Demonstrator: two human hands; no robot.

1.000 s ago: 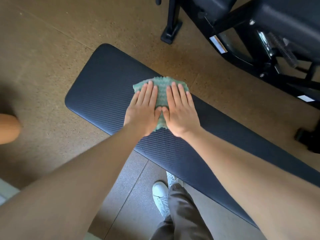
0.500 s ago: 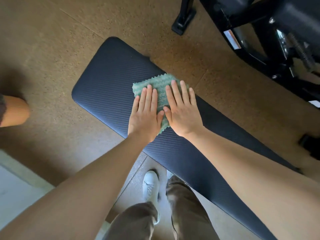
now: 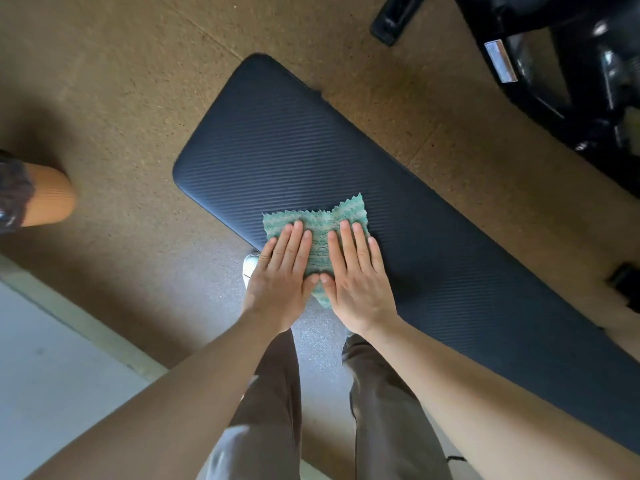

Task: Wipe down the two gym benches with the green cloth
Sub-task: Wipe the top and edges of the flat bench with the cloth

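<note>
A dark ribbed gym bench pad [image 3: 298,150] runs from upper left to lower right across the floor. The green cloth [image 3: 318,221] lies flat on the pad's near edge. My left hand [image 3: 282,278] and my right hand [image 3: 358,278] press down on it side by side, palms flat, fingers together and pointing away from me. The cloth's near corner hangs over the pad's edge between my thumbs. Most of the cloth's lower half is hidden under my hands.
A black machine frame [image 3: 554,64] with metal parts stands at the upper right, its foot [image 3: 391,22] on the brown floor. An orange ribbed roll [image 3: 48,199] lies at the left. My legs and a white shoe [image 3: 251,268] are beside the bench.
Both hands have slid the cloth across the pad toward its near edge. The cloth is now flatter and wider, with its corner over the edge.
</note>
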